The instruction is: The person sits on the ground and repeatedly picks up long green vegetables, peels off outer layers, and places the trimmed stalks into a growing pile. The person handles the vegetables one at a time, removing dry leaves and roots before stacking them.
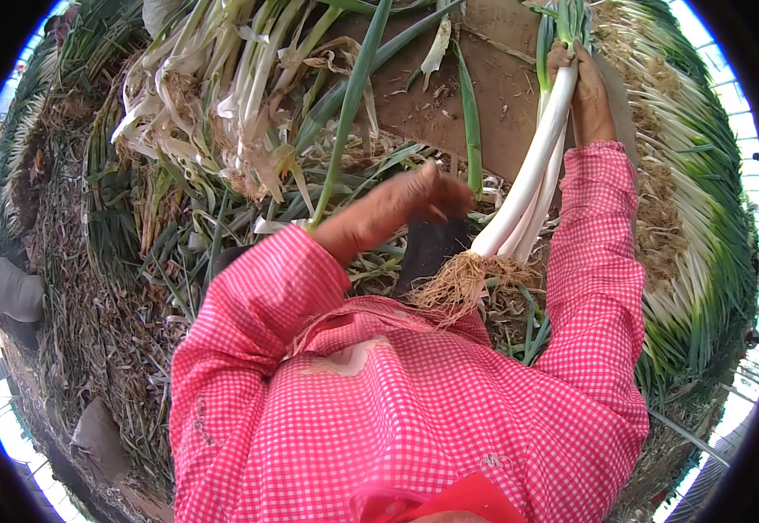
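Observation:
My right hand [582, 88] grips a small bunch of long green onions [530, 170] around the stalks, where white turns to green. Their thick white shafts slant down towards my lap, ending in a tangle of tan roots [458, 281]. My left hand [422, 199] is blurred, in front of my body and to the left of the white shafts. Thumb and fingers look apart, and no object shows in it. A long green leaf [350, 111] runs down behind my left wrist. Beneath the bunch is a brown board [418, 118] strewn with dirt and scraps.
A heap of onions with peeling, withered skins [235, 111] lies at the upper left. Along the right stretches a long row of green onions [693, 196], roots facing me. Leaf litter [91, 340] covers the ground at left, with grey sacks [98, 441] on it.

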`<move>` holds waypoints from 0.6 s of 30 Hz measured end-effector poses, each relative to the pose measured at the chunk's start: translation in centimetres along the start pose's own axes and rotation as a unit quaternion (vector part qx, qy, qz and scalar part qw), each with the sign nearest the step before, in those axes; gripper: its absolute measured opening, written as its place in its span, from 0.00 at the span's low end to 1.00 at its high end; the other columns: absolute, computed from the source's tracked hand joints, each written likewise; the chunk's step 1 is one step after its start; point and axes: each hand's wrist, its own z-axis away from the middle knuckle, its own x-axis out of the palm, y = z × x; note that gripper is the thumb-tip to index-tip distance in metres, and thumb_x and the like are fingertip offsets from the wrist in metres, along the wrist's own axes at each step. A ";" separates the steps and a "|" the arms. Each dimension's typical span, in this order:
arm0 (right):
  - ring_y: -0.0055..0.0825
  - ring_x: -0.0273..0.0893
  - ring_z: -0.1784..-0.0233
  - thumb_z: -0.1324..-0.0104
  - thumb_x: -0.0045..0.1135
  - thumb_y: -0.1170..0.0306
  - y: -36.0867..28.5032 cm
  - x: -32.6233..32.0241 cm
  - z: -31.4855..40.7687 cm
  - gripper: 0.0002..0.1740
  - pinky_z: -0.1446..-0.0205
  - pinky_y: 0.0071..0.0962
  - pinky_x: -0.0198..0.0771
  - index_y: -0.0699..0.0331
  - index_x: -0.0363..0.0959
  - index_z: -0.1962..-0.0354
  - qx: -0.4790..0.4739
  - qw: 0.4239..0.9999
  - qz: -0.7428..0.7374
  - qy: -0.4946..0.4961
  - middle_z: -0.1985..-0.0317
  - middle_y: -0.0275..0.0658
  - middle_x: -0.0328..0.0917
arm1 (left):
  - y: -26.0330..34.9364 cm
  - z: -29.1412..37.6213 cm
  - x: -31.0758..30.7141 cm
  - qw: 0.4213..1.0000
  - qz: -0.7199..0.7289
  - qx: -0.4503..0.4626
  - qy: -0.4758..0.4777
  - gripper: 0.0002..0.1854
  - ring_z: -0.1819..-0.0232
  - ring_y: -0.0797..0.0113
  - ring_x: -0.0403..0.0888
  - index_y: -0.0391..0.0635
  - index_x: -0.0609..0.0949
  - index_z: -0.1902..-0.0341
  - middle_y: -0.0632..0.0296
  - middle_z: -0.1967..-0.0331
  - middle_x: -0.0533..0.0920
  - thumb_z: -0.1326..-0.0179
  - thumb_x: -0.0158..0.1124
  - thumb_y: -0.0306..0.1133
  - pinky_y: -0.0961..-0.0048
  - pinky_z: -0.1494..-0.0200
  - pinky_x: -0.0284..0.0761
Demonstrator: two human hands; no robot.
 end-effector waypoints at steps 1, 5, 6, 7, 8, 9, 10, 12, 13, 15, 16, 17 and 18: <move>0.23 0.64 0.81 0.31 0.47 0.61 0.3 0.3 -0.2 0.17 0.78 0.22 0.64 0.71 0.62 0.64 -0.027 0.999 -0.005 0.030 0.81 0.33 0.62 | -0.2 0.5 1.2 0.998 0.054 -0.028 -0.022 0.46 0.51 0.62 0.76 0.37 0.77 0.48 0.53 0.55 0.80 0.37 0.24 0.69 0.64 0.45 0.69; 0.24 0.64 0.80 0.31 0.48 0.64 1.6 -0.1 -0.4 0.14 0.78 0.21 0.65 0.69 0.62 0.62 -0.100 0.993 -0.016 0.053 0.75 0.36 0.65 | -1.9 3.3 6.0 0.998 0.032 -0.047 -0.033 0.32 0.64 0.72 0.75 0.41 0.79 0.58 0.63 0.68 0.79 0.38 0.49 0.63 0.73 0.56 0.70; 0.23 0.63 0.80 0.31 0.47 0.62 1.6 -0.1 -0.2 0.15 0.77 0.20 0.64 0.68 0.63 0.62 -0.087 0.993 0.017 0.076 0.77 0.34 0.65 | -2.0 3.8 6.4 0.995 0.094 -0.035 -0.010 0.26 0.68 0.75 0.73 0.42 0.78 0.61 0.65 0.72 0.77 0.37 0.53 0.57 0.77 0.62 0.69; 0.21 0.61 0.81 0.30 0.44 0.60 1.9 -0.4 0.0 0.16 0.77 0.19 0.63 0.67 0.64 0.64 -0.114 0.989 0.065 0.070 0.79 0.32 0.63 | -2.0 4.3 6.9 0.989 0.143 -0.020 0.003 0.20 0.72 0.79 0.72 0.42 0.78 0.65 0.68 0.75 0.75 0.36 0.57 0.50 0.80 0.68 0.68; 0.20 0.60 0.83 0.28 0.40 0.57 1.8 -0.3 0.2 0.19 0.78 0.20 0.63 0.66 0.64 0.68 -0.071 0.995 -0.002 0.068 0.82 0.31 0.61 | -2.0 4.8 7.5 0.954 0.294 -0.052 0.035 0.15 0.80 0.83 0.65 0.43 0.75 0.68 0.73 0.81 0.72 0.34 0.57 0.44 0.84 0.78 0.61; 0.21 0.60 0.84 0.28 0.37 0.56 1.8 -0.5 0.4 0.21 0.79 0.20 0.62 0.65 0.63 0.70 -0.075 0.994 0.050 0.056 0.84 0.31 0.61 | -1.8 5.1 8.0 0.969 0.218 -0.052 0.105 0.13 0.83 0.84 0.62 0.45 0.74 0.69 0.76 0.83 0.68 0.34 0.58 0.40 0.83 0.81 0.57; 0.21 0.59 0.85 0.28 0.36 0.55 1.6 -0.4 0.5 0.22 0.81 0.20 0.62 0.65 0.63 0.71 -0.057 0.994 0.079 0.043 0.85 0.31 0.61 | -1.5 5.5 8.5 0.980 0.175 -0.030 0.087 0.12 0.82 0.84 0.61 0.45 0.74 0.68 0.76 0.83 0.67 0.34 0.57 0.40 0.83 0.81 0.57; 0.21 0.60 0.86 0.28 0.37 0.56 1.1 -0.3 0.5 0.20 0.83 0.21 0.62 0.64 0.64 0.69 -0.062 0.991 0.090 0.076 0.84 0.31 0.63 | -0.8 6.3 9.4 0.992 0.060 -0.024 0.104 0.11 0.81 0.83 0.61 0.45 0.74 0.64 0.77 0.83 0.66 0.34 0.57 0.40 0.82 0.79 0.57; 0.20 0.60 0.86 0.29 0.40 0.57 0.8 0.0 0.4 0.18 0.83 0.20 0.61 0.64 0.64 0.68 -0.075 0.982 0.141 0.096 0.83 0.31 0.63 | -0.5 6.7 9.8 0.990 0.020 -0.058 0.123 0.12 0.80 0.83 0.62 0.42 0.74 0.65 0.77 0.82 0.67 0.33 0.56 0.40 0.81 0.78 0.59; 0.20 0.59 0.86 0.29 0.42 0.58 0.4 0.4 -0.1 0.16 0.83 0.20 0.60 0.63 0.65 0.67 -0.096 0.975 0.164 0.118 0.82 0.30 0.64 | 0.0 7.7 9.9 0.980 -0.108 -0.062 0.158 0.16 0.80 0.80 0.63 0.40 0.75 0.67 0.71 0.82 0.68 0.33 0.55 0.42 0.77 0.78 0.61; 0.18 0.60 0.85 0.30 0.44 0.58 0.5 0.6 -0.6 0.15 0.82 0.19 0.60 0.62 0.65 0.67 -0.085 0.976 0.168 0.110 0.80 0.30 0.65 | 0.2 8.1 9.8 0.974 -0.162 -0.045 0.151 0.16 0.80 0.77 0.65 0.40 0.74 0.68 0.68 0.82 0.69 0.33 0.54 0.42 0.75 0.77 0.62; 0.18 0.61 0.84 0.30 0.44 0.58 0.5 0.9 -1.0 0.15 0.82 0.19 0.60 0.62 0.65 0.67 -0.061 0.978 0.174 0.096 0.80 0.30 0.65 | 0.2 8.6 9.6 0.966 -0.214 -0.029 0.145 0.16 0.80 0.74 0.67 0.39 0.74 0.69 0.65 0.82 0.70 0.33 0.54 0.41 0.73 0.77 0.63; 0.18 0.61 0.84 0.30 0.44 0.58 0.7 1.2 -1.6 0.15 0.82 0.19 0.61 0.62 0.65 0.67 -0.047 0.978 0.179 0.096 0.80 0.30 0.66 | 0.0 9.2 9.4 0.951 -0.273 -0.017 0.148 0.17 0.81 0.71 0.69 0.39 0.74 0.70 0.62 0.81 0.70 0.33 0.54 0.41 0.71 0.77 0.64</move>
